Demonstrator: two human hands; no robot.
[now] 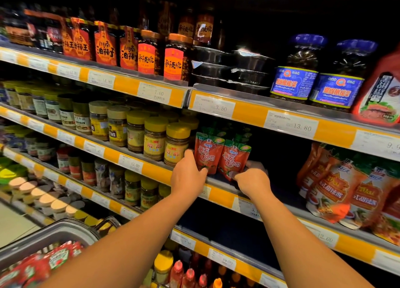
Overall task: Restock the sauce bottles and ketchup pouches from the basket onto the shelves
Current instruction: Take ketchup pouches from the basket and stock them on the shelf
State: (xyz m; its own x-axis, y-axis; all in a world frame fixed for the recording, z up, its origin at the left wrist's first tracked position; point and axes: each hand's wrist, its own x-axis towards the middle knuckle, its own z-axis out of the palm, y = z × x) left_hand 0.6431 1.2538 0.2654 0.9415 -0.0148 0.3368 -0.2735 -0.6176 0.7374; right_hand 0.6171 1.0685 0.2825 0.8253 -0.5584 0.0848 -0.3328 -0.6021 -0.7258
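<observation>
At bottom left, the basket [54, 233] is holding red ketchup packs. Further in, both hands are reaching to the middle shelf [218, 192]: left hand [187, 176] is touching the left ketchup pouch [205, 153] with loosely spread fingers, right hand [252, 179] is pinching the right ketchup pouch [233, 160] at its base. Behind, yellow-lidded jars [176, 144] are standing just left.

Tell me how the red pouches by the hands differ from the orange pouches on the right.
The red ketchup pouches are smaller and stand upright; the orange sauce pouches are larger and lean. The red ones have green tops, the orange ones paler labels. Both share one shelf.
</observation>
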